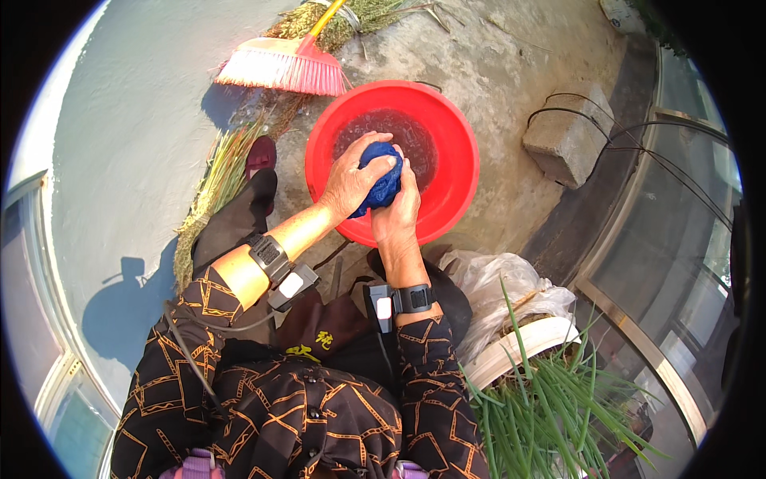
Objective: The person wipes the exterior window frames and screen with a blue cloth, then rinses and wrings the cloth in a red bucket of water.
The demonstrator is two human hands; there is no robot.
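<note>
A bunched, wet-looking dark blue cloth (383, 185) is squeezed between my two hands above a red plastic basin (458, 173). My left hand (353, 176) presses on it from the left and top, thumb across the cloth. My right hand (401, 206) cups its right side and underside. Murky water (413, 132) with bubbles on its surface lies in the bottom of the basin. A short tail of the cloth hangs at the lower left, below my left hand.
A pink-red broom (281, 63) lies beyond the basin, with a straw broom (209, 191) along the left wall. A concrete block (568, 135) with black cables is at the right. Near my right knee are crumpled clear plastic (508, 281) and a white planter (520, 347) of green onions (532, 413).
</note>
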